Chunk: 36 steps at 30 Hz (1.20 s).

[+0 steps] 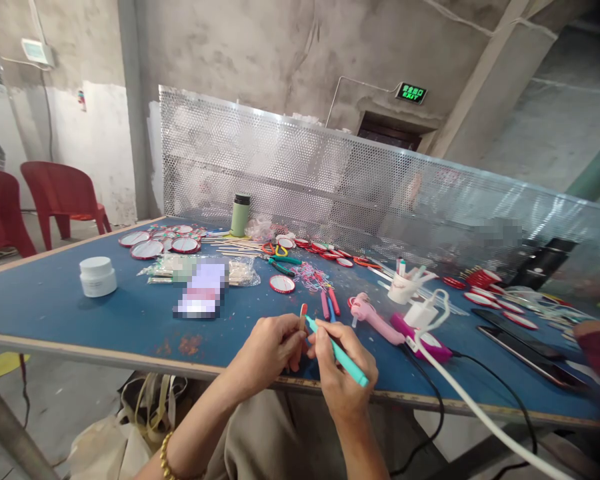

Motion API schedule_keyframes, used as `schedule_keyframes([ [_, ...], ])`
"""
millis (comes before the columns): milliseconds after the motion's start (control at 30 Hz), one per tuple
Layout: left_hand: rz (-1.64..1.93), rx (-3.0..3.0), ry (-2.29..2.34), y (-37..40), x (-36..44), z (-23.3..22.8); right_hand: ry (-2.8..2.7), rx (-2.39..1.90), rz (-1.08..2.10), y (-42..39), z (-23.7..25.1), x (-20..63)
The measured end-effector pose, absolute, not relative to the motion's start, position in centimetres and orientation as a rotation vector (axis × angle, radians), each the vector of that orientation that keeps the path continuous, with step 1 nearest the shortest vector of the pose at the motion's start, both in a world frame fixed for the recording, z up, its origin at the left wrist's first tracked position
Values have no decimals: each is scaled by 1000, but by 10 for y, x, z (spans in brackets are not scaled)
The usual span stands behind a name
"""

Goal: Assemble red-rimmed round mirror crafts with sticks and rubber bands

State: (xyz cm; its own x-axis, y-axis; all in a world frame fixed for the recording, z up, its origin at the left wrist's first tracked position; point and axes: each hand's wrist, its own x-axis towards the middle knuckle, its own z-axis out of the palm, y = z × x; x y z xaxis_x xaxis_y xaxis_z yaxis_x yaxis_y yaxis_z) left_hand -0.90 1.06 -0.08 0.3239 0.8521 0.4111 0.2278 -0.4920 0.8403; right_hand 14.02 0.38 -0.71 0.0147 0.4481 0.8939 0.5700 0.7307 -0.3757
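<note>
My left hand (269, 349) pinches a small wooden stick (303, 315) with a red tip, held upright over the near edge of the blue table (70, 307). My right hand (344, 373) grips a teal pen (339, 353), its tip touching the stick near the top. Both hands meet just above the table's front edge. A gold bracelet (166, 457) circles my left wrist.
A white jar (97, 276), a green flask (240, 215), round red-rimmed discs (147, 249), stick bundles (240, 270), scissors (280, 257), red pens (329, 301), a pink glue gun (373, 317), a white charger with cable (423, 312) and phones (523, 350) lie on the table. Red chairs (60, 197) stand left.
</note>
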Motion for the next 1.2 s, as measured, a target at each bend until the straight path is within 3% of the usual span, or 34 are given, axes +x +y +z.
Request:
schedule_keyframes([
  [1200, 1180, 1921, 968, 10, -8, -2, -1600, -842, -158, 4, -11, 141],
])
